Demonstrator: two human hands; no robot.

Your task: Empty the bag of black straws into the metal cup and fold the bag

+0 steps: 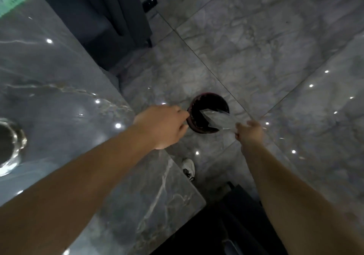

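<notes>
My right hand point(249, 133) pinches one end of a clear, flattened plastic bag point(219, 119). The bag's other end reaches over the mouth of a round dark bin point(199, 105) standing on the floor. My left hand point(162, 127) hovers beside the bin's left rim, fingers curled, with nothing visible in it. A shiny metal cup point(9, 142) is partly seen at the far left on the marble counter; its inside is blurred. No straws are visible.
A grey marble counter point(59, 89) fills the left side, its edge running diagonally past my left arm. Glossy marble floor tiles lie to the right. A white shoe point(189, 169) is below the bin. Dark furniture stands at top centre and bottom right.
</notes>
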